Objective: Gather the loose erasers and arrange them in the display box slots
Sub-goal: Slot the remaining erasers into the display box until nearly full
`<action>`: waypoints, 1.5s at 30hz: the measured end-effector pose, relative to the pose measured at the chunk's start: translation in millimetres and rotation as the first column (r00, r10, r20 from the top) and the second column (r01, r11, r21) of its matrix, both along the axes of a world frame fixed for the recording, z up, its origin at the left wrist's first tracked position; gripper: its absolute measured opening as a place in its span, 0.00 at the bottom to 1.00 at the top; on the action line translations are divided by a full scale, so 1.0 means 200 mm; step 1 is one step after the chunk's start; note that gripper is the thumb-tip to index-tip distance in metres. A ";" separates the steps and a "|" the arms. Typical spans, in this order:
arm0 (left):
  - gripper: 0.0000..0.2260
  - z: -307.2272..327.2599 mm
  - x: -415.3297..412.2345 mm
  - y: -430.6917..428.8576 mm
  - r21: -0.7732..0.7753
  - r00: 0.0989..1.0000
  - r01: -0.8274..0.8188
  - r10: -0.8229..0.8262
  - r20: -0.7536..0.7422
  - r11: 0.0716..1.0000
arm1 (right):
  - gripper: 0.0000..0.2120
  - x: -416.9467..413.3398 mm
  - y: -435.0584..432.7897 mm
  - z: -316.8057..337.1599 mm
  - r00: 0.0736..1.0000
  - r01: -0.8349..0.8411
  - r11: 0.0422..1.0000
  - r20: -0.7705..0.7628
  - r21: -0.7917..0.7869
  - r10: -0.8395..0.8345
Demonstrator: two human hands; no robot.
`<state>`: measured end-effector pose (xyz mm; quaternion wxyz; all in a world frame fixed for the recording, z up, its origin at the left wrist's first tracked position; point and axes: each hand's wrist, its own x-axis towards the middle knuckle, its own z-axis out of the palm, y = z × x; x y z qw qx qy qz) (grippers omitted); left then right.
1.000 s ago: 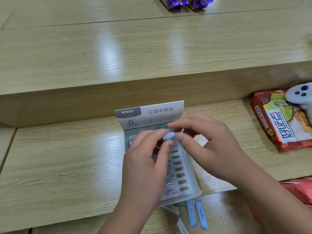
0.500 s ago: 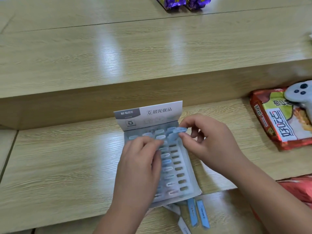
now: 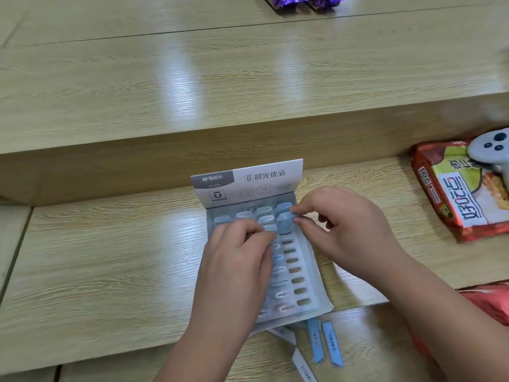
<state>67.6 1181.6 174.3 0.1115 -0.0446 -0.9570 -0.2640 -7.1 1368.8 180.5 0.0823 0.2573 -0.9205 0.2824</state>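
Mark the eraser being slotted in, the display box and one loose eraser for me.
blue eraser [image 3: 284, 219]: head view, its upper end, pinched by the right hand [image 3: 349, 227].
display box [image 3: 264, 176]: head view, its upright header flap.
loose eraser [image 3: 316, 340]: head view, middle of the blue one below the box.

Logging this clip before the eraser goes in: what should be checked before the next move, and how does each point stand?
1. Right hand pinches the light blue eraser: ok.
2. Left hand rests on the display box, steadying it: ok.
3. Eraser lined up with a slot in the right column: cannot tell, blurred.
4. Empty slots left in the right column: ok.
5. Loose erasers gathered: not ok, several lie in front of the box.
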 end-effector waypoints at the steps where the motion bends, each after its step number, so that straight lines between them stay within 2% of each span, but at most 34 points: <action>1: 0.08 0.00 0.00 0.00 0.003 1.000 -0.001 0.001 -0.001 1.000 | 0.03 0.00 0.00 0.01 1.000 -0.001 1.000 -0.008 0.019 0.001; 7: 0.08 0.00 0.00 0.00 0.014 1.000 0.004 -0.004 -0.009 1.000 | 0.07 0.01 0.00 0.03 0.997 -0.049 0.990 -0.058 0.129 0.056; 13: 0.17 0.00 0.02 -0.03 -0.036 0.996 0.088 -0.087 0.017 0.996 | 0.14 0.06 0.02 0.06 0.992 -0.079 0.954 -0.074 0.289 0.105; 15: 0.14 0.00 0.04 -0.04 0.013 0.995 0.098 -0.098 -0.006 0.995 | 0.14 0.09 0.03 0.04 0.997 -0.044 0.972 -0.052 0.230 0.057; 18: 0.11 0.01 0.08 -0.05 0.097 0.995 0.095 -0.092 -0.041 0.991 | 0.14 0.21 0.04 -0.01 0.997 0.057 0.998 0.054 -0.026 -0.055; 21: 0.10 0.03 0.17 -0.06 0.098 0.991 0.095 -0.085 -0.101 0.991 | 0.15 0.39 0.04 -0.05 0.979 0.164 0.960 0.154 -0.228 -0.131; 24: 0.09 0.02 0.31 -0.06 0.101 0.976 0.090 -0.068 -0.206 0.991 | 0.15 0.56 0.07 -0.09 0.952 0.276 0.909 0.217 -0.312 -0.215; 27: 0.08 -0.03 0.52 -0.04 0.185 0.962 0.124 -0.072 -0.264 0.975 | 0.13 0.73 0.13 -0.14 0.916 0.376 0.868 0.273 -0.324 -0.295; 29: 0.09 -0.11 0.64 0.00 0.245 0.967 0.185 -0.132 -0.216 0.952 | 0.12 0.85 0.16 -0.22 0.885 0.426 0.859 0.329 -0.285 -0.330; 31: 0.09 -0.25 0.73 0.02 0.270 0.976 0.217 -0.199 -0.092 0.938 | 0.10 0.96 0.19 -0.34 0.837 0.479 0.848 0.408 -0.226 -0.364; 35: 0.11 -0.58 0.80 0.02 0.180 0.968 0.126 -0.161 0.191 0.975 | 0.10 1.12 0.19 -0.62 0.737 0.469 0.882 0.530 0.046 -0.420; 39: 0.18 -0.77 0.73 -0.01 -0.033 0.931 -0.013 0.024 0.363 0.999 | 0.15 1.10 0.10 -0.78 0.784 0.311 0.912 0.470 0.267 -0.405; 42: 0.18 -0.83 0.68 -0.02 -0.148 0.913 -0.054 0.109 0.393 0.988 | 0.18 1.05 0.02 -0.84 0.807 0.231 0.900 0.445 0.368 -0.389; 45: 0.15 -0.88 0.66 -0.02 -0.208 0.909 -0.043 0.125 0.398 0.977 | 0.17 1.02 -0.03 -0.86 0.798 0.246 0.878 0.428 0.411 -0.424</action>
